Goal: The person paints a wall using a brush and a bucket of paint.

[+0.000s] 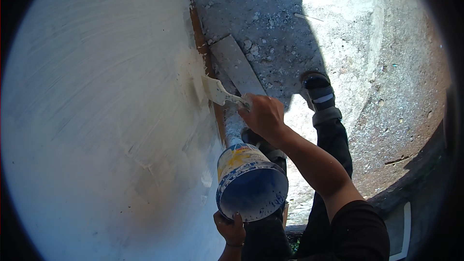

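Observation:
My right hand (263,116) is closed round the handle of a flat paintbrush (216,91) coated in white. The brush's wide end is against the lower edge of a white-coated wall (121,92), by a brown strip (199,34). Closer to me, a paint bucket (252,188) with a blue inside and a splashed rim is tilted with its mouth toward me. My left hand (232,229) grips the bucket's near rim, thumb over the edge. White flecks dot the bucket's inner wall; no paint level can be made out.
A flat board (238,65) lies on the ground beside the wall's foot, with crumbled white bits (251,48) around it. My shoe (318,84) stands on the speckled concrete floor (382,82), half in shade. A thin white stick (308,17) lies farther off.

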A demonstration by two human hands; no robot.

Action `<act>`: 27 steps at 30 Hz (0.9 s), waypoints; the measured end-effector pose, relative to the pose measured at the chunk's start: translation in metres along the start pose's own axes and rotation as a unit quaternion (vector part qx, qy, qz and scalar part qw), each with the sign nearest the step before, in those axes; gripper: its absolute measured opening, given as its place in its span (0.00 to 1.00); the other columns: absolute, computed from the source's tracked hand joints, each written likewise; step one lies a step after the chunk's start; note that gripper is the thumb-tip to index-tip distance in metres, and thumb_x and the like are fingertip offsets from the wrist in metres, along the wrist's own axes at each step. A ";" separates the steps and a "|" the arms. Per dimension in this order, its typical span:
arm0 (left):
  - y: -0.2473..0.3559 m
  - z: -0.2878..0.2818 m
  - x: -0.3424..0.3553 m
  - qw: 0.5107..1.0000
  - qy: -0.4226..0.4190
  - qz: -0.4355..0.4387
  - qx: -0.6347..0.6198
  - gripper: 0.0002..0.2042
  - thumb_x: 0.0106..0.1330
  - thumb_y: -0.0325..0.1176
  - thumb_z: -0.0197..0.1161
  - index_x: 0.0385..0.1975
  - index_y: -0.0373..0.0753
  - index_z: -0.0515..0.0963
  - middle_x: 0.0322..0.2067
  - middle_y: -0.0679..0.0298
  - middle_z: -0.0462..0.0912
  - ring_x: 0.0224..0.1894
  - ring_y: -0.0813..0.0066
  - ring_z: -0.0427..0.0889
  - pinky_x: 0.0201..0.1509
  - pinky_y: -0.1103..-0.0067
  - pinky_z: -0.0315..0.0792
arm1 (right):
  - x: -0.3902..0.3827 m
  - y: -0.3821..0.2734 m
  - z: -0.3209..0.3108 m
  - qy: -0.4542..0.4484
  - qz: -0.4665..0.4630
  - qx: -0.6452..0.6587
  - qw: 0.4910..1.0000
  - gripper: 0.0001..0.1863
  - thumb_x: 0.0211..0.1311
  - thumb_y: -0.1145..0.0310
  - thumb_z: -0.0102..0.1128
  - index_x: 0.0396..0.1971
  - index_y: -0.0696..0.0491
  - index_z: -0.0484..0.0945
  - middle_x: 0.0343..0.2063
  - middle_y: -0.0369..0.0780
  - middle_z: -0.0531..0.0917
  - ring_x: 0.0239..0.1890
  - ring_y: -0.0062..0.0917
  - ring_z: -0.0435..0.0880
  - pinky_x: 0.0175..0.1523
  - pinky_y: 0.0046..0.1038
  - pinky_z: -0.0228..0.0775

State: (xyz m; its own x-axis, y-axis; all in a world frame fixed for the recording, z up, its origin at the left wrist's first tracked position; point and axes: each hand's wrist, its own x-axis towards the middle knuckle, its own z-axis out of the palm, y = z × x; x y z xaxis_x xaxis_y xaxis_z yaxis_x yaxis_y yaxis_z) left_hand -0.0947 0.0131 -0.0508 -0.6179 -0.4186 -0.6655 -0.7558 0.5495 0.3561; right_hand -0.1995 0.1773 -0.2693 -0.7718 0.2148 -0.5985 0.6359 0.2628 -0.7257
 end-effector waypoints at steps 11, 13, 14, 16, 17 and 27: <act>-0.024 -0.014 -0.005 1.000 0.005 0.027 -0.001 0.15 0.54 0.27 0.57 0.36 0.36 0.58 0.27 0.60 0.68 0.20 0.77 0.72 0.17 0.81 0.70 | -0.010 -0.019 -0.009 0.014 -0.017 0.058 0.998 0.11 0.43 0.64 0.63 0.26 0.54 0.78 0.19 0.44 0.80 0.23 0.38 0.80 0.30 0.35 0.70; -0.019 -0.009 -0.006 1.000 0.004 0.018 -0.002 0.15 0.54 0.27 0.57 0.36 0.36 0.58 0.27 0.60 0.68 0.19 0.77 0.72 0.16 0.81 0.70 | -0.002 -0.018 -0.010 0.009 -0.014 0.028 0.999 0.11 0.43 0.64 0.63 0.26 0.54 0.78 0.19 0.44 0.80 0.23 0.38 0.80 0.30 0.35 0.70; -0.019 -0.009 -0.007 1.000 0.003 0.018 -0.002 0.15 0.54 0.27 0.57 0.36 0.36 0.58 0.27 0.60 0.68 0.19 0.77 0.72 0.16 0.81 0.70 | 0.001 -0.019 -0.009 0.003 -0.013 -0.001 1.000 0.11 0.43 0.64 0.63 0.26 0.55 0.78 0.19 0.44 0.79 0.23 0.38 0.80 0.30 0.35 0.70; -0.019 -0.010 -0.007 1.000 0.000 0.008 -0.012 0.15 0.54 0.27 0.57 0.36 0.36 0.58 0.28 0.60 0.68 0.21 0.77 0.72 0.17 0.81 0.70 | 0.005 -0.028 -0.003 -0.021 -0.031 0.001 0.999 0.11 0.43 0.64 0.63 0.26 0.55 0.78 0.18 0.44 0.79 0.23 0.38 0.80 0.31 0.35 0.70; -0.018 -0.009 -0.006 1.000 -0.001 0.008 -0.012 0.15 0.54 0.27 0.57 0.36 0.36 0.58 0.28 0.60 0.68 0.21 0.77 0.72 0.17 0.81 0.70 | 0.006 -0.030 -0.001 -0.046 -0.050 0.003 0.998 0.11 0.43 0.64 0.64 0.26 0.55 0.78 0.18 0.44 0.79 0.24 0.38 0.80 0.31 0.35 0.70; -0.015 -0.009 -0.009 1.000 0.022 -0.007 0.003 0.16 0.52 0.27 0.58 0.36 0.35 0.59 0.30 0.61 0.67 0.27 0.79 0.70 0.24 0.82 0.70 | 0.015 -0.019 -0.008 -0.010 -0.021 -0.006 1.000 0.12 0.43 0.63 0.63 0.28 0.54 0.80 0.20 0.45 0.80 0.24 0.37 0.81 0.32 0.34 0.71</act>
State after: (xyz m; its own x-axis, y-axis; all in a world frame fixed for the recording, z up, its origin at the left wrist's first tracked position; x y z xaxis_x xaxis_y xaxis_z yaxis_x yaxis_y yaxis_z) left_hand -0.0796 0.0023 -0.0440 -0.6164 -0.4574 -0.6409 -0.7630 0.5481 0.3426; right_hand -0.2232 0.1828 -0.2624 -0.7981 0.1837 -0.5738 0.6020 0.2830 -0.7467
